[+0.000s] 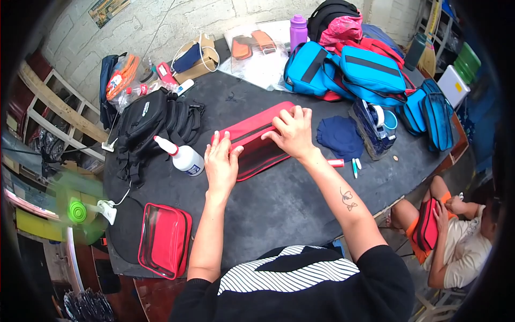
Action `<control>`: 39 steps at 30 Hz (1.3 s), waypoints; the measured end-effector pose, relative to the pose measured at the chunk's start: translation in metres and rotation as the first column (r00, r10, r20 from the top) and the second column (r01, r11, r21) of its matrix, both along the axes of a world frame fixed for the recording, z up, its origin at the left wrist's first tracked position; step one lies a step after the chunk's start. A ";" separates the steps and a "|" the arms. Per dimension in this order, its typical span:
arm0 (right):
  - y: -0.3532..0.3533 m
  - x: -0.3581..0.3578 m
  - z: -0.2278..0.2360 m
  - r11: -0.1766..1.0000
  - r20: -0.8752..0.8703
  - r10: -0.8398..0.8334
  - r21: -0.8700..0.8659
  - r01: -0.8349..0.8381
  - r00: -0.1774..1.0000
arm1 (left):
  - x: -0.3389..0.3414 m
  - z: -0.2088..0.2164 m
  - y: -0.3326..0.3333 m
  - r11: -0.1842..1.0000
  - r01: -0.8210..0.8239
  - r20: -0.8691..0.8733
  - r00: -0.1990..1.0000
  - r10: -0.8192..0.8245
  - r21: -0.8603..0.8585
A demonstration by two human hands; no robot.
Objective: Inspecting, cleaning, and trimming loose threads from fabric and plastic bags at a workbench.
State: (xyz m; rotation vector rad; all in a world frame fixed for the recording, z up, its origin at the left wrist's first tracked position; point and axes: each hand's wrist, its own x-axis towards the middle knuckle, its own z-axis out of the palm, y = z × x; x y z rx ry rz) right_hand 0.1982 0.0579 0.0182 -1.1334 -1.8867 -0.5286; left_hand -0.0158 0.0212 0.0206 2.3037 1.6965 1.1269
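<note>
One red, box-shaped pouch with a clear plastic front (165, 241) lies on the black tabletop (289, 214) at the lower left of the frame. Past it, at the centre, a longer red pouch with a dark zip and a clear plastic side (263, 156) sits tilted between the two hands. The left hand (221, 169) rests at its left end, fingers nearly straight and thumb spread; I cannot tell whether it grips. The right hand (294, 131) grips the right end, fingers bent over the red top, thumb by the zip. At the lower right sits a co-worker in a beige shirt (461, 241), a red-and-black pouch (427, 225) on the lap. A white spray bottle with a red collar (189, 160) stands left of centre; a crumpled navy cloth (339, 137) lies right of centre. Farther off are a black backpack (142, 121), left, and a boxy turquoise bag with a black stripe (373, 72), upper right.
</note>
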 end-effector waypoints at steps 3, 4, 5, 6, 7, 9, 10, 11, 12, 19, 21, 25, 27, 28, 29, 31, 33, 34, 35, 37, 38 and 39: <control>0.001 0.000 -0.010 0.996 0.002 -0.076 -0.038 0.077 0.997 | 0.008 0.011 -0.004 0.996 -0.015 0.063 0.998 0.021 -0.092; 0.001 0.001 -0.012 0.996 0.004 -0.080 -0.035 0.080 0.997 | 0.010 0.014 -0.004 0.990 -0.015 0.109 0.994 0.030 -0.139; -0.001 0.002 -0.014 0.997 -0.031 -0.082 -0.004 0.082 0.996 | 0.011 0.014 -0.004 0.991 -0.010 0.112 0.993 0.026 -0.136; -0.002 0.003 -0.015 0.997 -0.067 -0.078 0.024 0.079 0.995 | 0.010 0.012 -0.005 0.990 -0.023 0.135 0.990 0.042 -0.138; -0.002 0.005 -0.015 0.997 -0.065 -0.077 0.025 0.078 0.995 | 0.009 0.010 -0.007 0.989 -0.035 0.158 0.986 0.057 -0.141; -0.004 0.012 -0.014 0.991 -0.211 -0.088 0.083 0.108 0.974 | 0.006 0.010 -0.007 0.983 -0.019 0.229 0.971 0.061 -0.184; -0.007 0.015 -0.017 0.994 -0.204 -0.066 0.077 0.083 0.977 | 0.006 0.009 -0.006 0.984 -0.006 0.221 0.974 0.046 -0.179; -0.010 0.016 -0.023 0.994 -0.203 -0.064 0.077 0.082 0.977 | 0.005 0.008 -0.007 0.985 0.006 0.213 0.977 0.032 -0.175; -0.013 0.019 -0.029 0.993 -0.200 -0.077 0.074 0.094 0.977 | 0.009 0.012 -0.008 0.982 0.001 0.215 0.976 0.040 -0.188; -0.019 0.036 -0.029 0.987 -0.484 0.007 -0.136 -0.083 0.875 | -0.008 0.009 -0.015 0.986 0.142 0.334 0.928 -0.165 0.092; -0.021 0.054 -0.035 0.921 -0.775 0.105 -0.160 -0.354 0.623 | -0.032 -0.008 -0.026 0.981 0.088 0.352 0.925 -0.146 0.176; -0.024 0.092 -0.076 0.744 -0.909 -0.043 -0.306 -0.594 0.414 | -0.065 -0.071 -0.035 0.973 0.229 0.717 0.681 -0.150 -0.014; -0.026 0.092 -0.095 0.681 -0.961 -0.142 -0.268 -0.681 0.236 | -0.059 -0.092 -0.037 0.971 0.231 0.859 0.484 -0.169 0.062; -0.028 0.082 -0.092 0.640 -0.968 -0.147 -0.250 -0.726 0.204 | -0.049 -0.095 -0.037 0.964 0.254 0.848 0.494 -0.194 0.073; -0.029 0.072 -0.089 0.562 -0.977 -0.098 -0.213 -0.799 0.192 | -0.043 -0.112 -0.031 0.943 0.305 0.862 0.434 -0.263 0.134; -0.020 0.042 -0.086 0.476 -0.931 -0.062 -0.344 -0.810 0.359 | -0.017 -0.139 -0.026 0.880 0.473 0.935 0.329 -0.131 -0.043; -0.013 0.062 -0.088 0.488 -0.943 -0.053 -0.311 -0.816 0.329 | -0.008 -0.115 -0.006 0.765 0.640 0.965 0.146 -0.220 0.077; -0.013 0.061 -0.076 0.436 -0.955 -0.067 -0.289 -0.852 0.289 | -0.018 -0.110 -0.006 0.768 0.639 0.939 0.239 -0.248 0.040; -0.016 0.060 -0.065 0.384 -0.964 -0.083 -0.263 -0.885 0.251 | -0.026 -0.105 -0.005 0.775 0.631 0.940 0.244 -0.241 0.035; -0.019 0.064 -0.060 0.380 -0.958 -0.138 -0.285 -0.880 0.250 | -0.031 -0.096 -0.001 0.836 0.542 0.818 0.518 -0.250 -0.087; -0.015 0.069 -0.072 0.392 -0.955 -0.144 -0.297 -0.871 0.261 | -0.032 -0.097 -0.004 0.836 0.542 0.818 0.517 -0.251 -0.085; -0.013 0.070 -0.073 0.403 -0.951 -0.147 -0.308 -0.862 0.271 | -0.034 -0.099 -0.007 0.827 0.531 0.829 0.537 -0.159 -0.185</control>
